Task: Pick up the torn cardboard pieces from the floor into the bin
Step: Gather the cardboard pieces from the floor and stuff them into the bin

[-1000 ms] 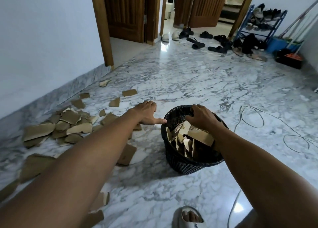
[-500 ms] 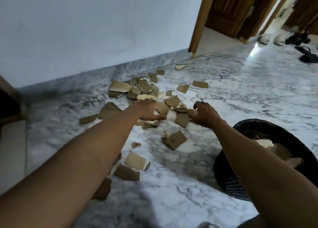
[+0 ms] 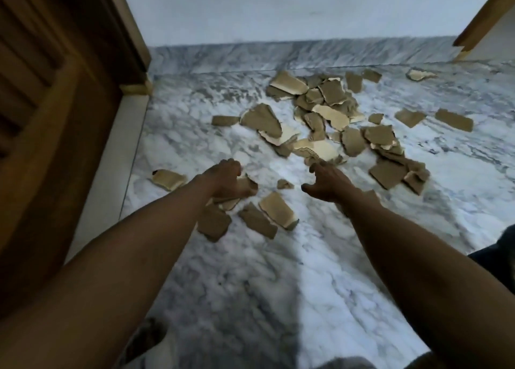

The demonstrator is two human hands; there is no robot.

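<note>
Several torn brown cardboard pieces lie scattered on the marble floor, heaped thickest toward the wall. My left hand hangs with loosely bent fingers over a piece near the heap's front edge; a grip is not visible. My right hand hovers beside it with fingers spread and curved, holding nothing. Between and below the hands lie a pale piece and a small scrap. A dark sliver of the black bin shows at the right edge.
A wooden door and its frame fill the left side. The white wall and marble skirting run behind the heap. Another door frame stands at the top right. A blurred foot shows at the bottom.
My view has swung left, away from the bin and toward the cardboard heap. My right hand has left the bin and both hands have come down over the pieces near the heap's front.
</note>
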